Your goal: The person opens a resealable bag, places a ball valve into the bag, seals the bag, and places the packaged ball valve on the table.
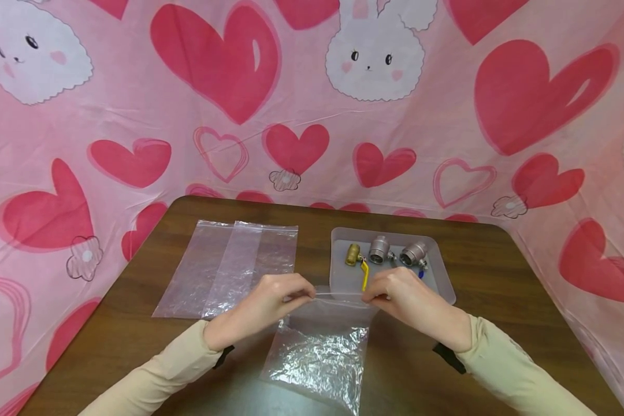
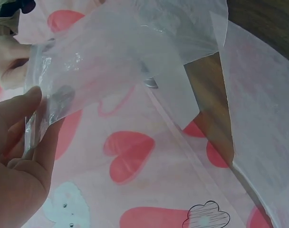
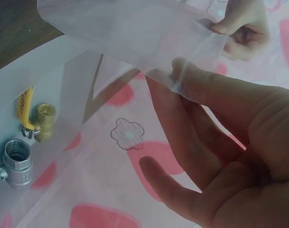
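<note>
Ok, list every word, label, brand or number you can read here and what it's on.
None can be read.
The clear bag pinched by the left hand and right hand: no print visible.
The valves in the tray: any markings too small to tell.
The backdrop cloth: pictures only, hearts and bunnies.

Your left hand [image 1: 270,303] and right hand [image 1: 403,300] hover level, forearms angled inward, fingertips pinched together.

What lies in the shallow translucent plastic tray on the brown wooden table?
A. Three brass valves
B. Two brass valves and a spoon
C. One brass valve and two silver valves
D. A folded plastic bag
C: the translucent plastic tray holds one brass valve with a yellow handle and two silver metal valves.
</note>
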{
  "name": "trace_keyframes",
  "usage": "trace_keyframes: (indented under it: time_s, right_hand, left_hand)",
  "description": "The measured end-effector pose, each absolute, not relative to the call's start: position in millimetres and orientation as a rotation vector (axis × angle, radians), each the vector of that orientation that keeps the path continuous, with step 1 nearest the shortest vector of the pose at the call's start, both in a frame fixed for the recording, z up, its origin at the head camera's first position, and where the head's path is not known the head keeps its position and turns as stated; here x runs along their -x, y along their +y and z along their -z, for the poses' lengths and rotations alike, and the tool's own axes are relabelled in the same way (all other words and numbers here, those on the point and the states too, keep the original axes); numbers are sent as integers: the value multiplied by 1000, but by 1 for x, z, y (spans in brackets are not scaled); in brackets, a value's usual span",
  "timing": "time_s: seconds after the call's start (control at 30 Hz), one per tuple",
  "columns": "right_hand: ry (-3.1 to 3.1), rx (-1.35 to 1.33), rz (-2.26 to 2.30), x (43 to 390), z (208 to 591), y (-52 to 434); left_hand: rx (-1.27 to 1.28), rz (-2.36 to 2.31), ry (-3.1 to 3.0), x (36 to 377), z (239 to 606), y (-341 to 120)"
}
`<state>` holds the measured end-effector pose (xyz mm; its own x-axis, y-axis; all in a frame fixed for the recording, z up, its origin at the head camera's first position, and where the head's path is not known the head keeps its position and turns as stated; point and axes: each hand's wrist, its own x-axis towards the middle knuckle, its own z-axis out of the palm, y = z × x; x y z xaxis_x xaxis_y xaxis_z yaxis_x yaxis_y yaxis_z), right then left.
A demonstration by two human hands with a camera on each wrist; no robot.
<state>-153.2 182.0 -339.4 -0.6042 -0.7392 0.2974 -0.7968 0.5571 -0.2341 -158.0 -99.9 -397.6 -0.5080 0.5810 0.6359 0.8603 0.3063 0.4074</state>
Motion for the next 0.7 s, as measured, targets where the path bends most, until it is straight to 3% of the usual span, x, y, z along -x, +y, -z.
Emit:
trace_keyframes:
  time_s: [0.7]
  right_hand:
    - [-2600, -1272, -439, 156, 337, 186]
  left_hand:
    - [1356, 928, -2231, 153, 395, -100]
